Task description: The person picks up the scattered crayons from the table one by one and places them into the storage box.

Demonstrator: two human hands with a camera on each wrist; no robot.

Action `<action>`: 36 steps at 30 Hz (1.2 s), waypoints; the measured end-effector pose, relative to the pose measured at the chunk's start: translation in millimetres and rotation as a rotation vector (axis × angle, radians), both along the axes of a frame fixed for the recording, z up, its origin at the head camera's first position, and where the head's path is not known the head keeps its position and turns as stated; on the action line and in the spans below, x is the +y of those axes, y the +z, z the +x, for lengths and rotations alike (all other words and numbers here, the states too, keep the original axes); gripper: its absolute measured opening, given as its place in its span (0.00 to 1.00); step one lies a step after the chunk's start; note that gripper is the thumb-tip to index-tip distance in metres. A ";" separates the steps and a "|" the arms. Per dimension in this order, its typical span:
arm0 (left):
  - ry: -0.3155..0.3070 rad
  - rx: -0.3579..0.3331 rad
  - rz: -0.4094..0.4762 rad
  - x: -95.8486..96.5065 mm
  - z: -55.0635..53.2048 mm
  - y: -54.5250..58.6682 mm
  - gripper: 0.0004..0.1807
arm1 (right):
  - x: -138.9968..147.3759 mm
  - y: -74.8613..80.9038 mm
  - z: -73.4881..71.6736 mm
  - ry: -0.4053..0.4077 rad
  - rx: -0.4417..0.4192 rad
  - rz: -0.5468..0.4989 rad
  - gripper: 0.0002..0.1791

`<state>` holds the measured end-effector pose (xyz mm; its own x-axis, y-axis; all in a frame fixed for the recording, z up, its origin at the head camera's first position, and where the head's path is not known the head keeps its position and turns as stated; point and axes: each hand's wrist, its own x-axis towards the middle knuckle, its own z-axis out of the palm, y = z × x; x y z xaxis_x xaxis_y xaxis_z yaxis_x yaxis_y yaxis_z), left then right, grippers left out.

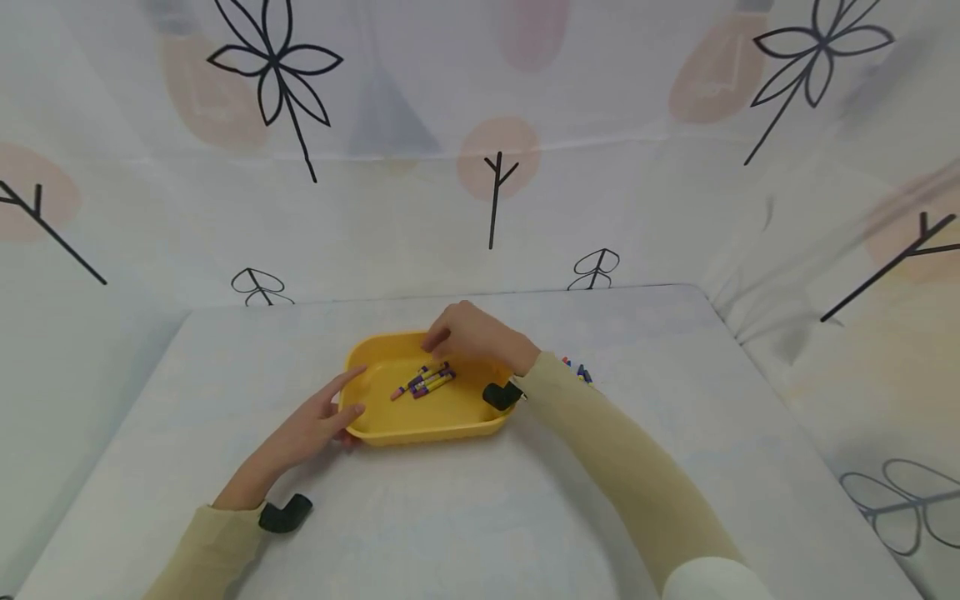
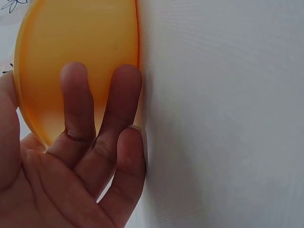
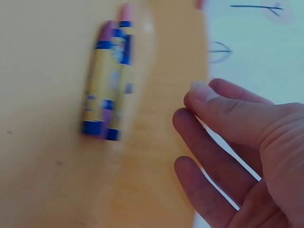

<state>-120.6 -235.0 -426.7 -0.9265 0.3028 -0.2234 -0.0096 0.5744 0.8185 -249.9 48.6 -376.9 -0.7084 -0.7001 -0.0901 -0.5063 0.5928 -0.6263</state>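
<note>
A yellow plastic tray (image 1: 427, 434) sits on the white-covered surface with several crayons (image 1: 433, 385) lying together inside it. My left hand (image 1: 311, 425) grips the tray's left end, with thumb and forefinger over the rim and the other fingers against the outer wall. Those fingers lie along the orange-yellow wall in the left wrist view. Above the tray's far side hovers my right hand (image 1: 480, 337), its fingers loosely bent. In the right wrist view, nothing shows between thumb and fingers of that hand (image 3: 237, 142); the yellow-wrapped crayons (image 3: 107, 85) lie apart from it.
More crayons (image 1: 585, 375) lie on the tabletop right of the tray, partly hidden by the right sleeve (image 1: 600, 442). Behind the table hangs a pale cloth (image 1: 420, 217) printed with leaf and flower outlines; similar cloth borders both sides.
</note>
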 end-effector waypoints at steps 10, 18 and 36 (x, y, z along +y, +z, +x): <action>0.026 -0.016 -0.016 -0.4 0.2 -1.9 0.35 | 57.7 33.3 2.1 -0.124 0.041 -0.140 0.13; 0.020 -0.018 -0.018 0.0 -0.5 -2.9 0.35 | 127.5 31.9 18.4 -0.324 0.042 -0.134 0.13; 0.034 -0.025 -0.023 0.0 1.2 -1.6 0.36 | 206.4 -33.3 66.6 -0.533 -0.178 0.132 0.21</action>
